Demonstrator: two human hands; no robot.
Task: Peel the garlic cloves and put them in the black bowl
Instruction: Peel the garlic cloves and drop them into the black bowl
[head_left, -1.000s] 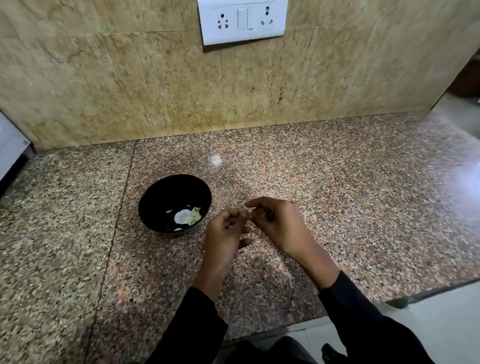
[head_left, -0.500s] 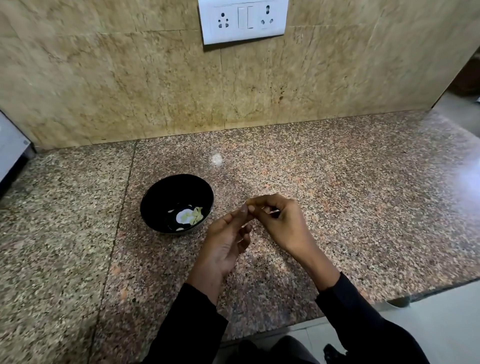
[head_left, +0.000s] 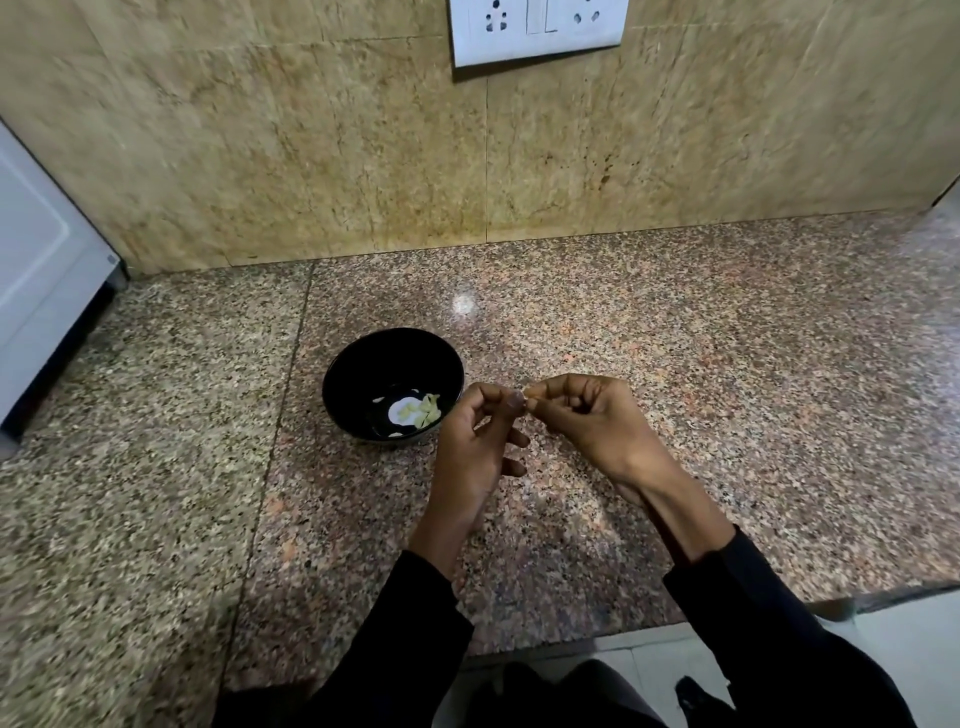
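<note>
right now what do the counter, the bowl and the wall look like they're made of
Counter: polished speckled stone, probably granite; pink-grey flecks, and a light glare on it.
Black bowl: glossy black, likely ceramic or melamine; the look cannot settle which.
Wall: beige veined tiles, marble-like, with visible joints.

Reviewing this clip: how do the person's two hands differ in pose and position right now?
The left hand is nearest the black bowl; the right hand is farther from it. The left hand's lower fingers are spread, the right hand's curled in. Both meet at the fingertips, pinching something tiny.
</note>
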